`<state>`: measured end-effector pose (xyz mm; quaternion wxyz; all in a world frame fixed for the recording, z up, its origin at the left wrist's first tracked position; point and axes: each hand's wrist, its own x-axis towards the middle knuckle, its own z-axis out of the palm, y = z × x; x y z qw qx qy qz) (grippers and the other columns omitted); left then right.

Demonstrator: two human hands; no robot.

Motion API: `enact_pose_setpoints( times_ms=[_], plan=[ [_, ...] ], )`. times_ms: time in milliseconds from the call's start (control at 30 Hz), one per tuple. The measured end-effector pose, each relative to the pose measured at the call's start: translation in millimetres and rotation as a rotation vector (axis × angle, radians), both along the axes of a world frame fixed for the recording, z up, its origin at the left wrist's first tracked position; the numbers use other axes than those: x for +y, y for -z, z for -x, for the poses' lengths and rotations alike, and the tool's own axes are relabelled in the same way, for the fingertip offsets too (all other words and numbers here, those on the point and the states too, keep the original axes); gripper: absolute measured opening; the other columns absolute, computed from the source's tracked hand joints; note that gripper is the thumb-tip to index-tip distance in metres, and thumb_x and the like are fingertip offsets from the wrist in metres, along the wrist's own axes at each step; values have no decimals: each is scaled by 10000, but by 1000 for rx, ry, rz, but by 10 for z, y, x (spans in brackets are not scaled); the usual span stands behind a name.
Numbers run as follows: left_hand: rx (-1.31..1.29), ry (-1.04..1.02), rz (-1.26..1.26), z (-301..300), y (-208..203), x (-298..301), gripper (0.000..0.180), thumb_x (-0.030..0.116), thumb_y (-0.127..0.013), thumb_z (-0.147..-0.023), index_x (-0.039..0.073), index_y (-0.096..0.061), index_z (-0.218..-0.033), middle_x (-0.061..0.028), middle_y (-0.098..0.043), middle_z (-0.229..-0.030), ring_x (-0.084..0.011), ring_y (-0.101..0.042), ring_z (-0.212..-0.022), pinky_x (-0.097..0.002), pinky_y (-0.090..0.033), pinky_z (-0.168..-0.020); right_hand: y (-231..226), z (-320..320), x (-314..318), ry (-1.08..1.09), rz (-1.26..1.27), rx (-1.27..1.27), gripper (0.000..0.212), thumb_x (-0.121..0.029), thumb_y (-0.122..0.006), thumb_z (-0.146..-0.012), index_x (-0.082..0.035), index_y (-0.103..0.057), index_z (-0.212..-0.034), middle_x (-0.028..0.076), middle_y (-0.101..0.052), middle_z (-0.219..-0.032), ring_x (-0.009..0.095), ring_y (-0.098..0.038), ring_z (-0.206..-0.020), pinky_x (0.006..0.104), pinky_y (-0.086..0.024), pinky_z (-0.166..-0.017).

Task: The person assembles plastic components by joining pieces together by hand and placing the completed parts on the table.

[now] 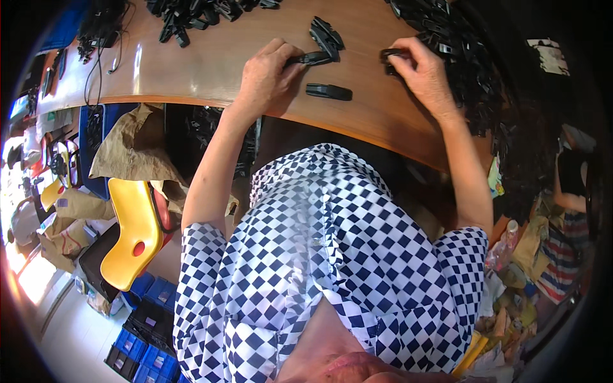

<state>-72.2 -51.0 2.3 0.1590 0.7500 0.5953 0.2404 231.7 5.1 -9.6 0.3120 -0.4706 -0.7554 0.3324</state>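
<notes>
My left hand (271, 74) is closed on one end of a slim black plastic part (313, 59), pinched between thumb and fingers low over the wooden table (191, 70). The part's far end meets a small group of similar black parts (327, 37), lying overlapped just beyond. Nearer the table's front edge, a single black plastic part (329, 92) lies on its own. To the right, my right hand (421, 75) pinches a small dark piece (388, 56) between thumb and forefinger. Fingers hide much of that piece, so its exact shape is unclear.
Heaps of black parts cover the table's far left (191, 14) and right side (456, 54). A black cable (99, 64) hangs over the left front edge. Below stand a brown paper bag (135, 145), a yellow chair (131, 233) and blue bins (153, 360).
</notes>
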Motion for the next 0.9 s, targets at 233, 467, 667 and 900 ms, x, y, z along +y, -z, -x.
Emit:
enact_pose_setpoints(
  times_ms=[233, 467, 667, 900],
  plan=[
    [80, 184, 79, -387, 13, 122, 339, 224, -615, -958, 218, -568, -1294, -111, -701, -1049, -350, -694, -923, -454, -561, -757, 107, -151, -127, -30, -280, -291, 227, -106, -709, -870, -77, -588, -1060, 76, -652, -989, 290, -645, -950, 396, -527, -820],
    [395, 408, -6, -431, -5, 299, 443, 142, -669, -882, 281, -590, -1295, -65, -580, -1191, -318, -678, -982, -431, -563, -776, -137, -291, -60, -73, -324, -631, 199, -83, -677, -871, -71, -599, -1054, 91, -646, -991, 308, -628, -959, 440, -506, -853],
    [269, 376, -42, -353, -80, 278, 368, 171, -719, -857, 245, -643, -1208, -53, -620, -1123, -283, -679, -978, -406, -545, -780, -225, -264, 19, -77, -375, -872, 153, -143, -663, -894, -65, -650, -1025, 78, -655, -1011, 291, -627, -998, 438, -486, -882],
    [59, 283, 66, -218, -34, 160, 216, 262, -687, -904, 137, -668, -1079, -91, -686, -997, -314, -675, -918, -431, -526, -777, -100, 249, -335, -103, -44, -101, 255, -154, -757, -828, -96, -655, -1054, 60, -604, -960, 268, -625, -918, 384, -508, -805]
  ],
)
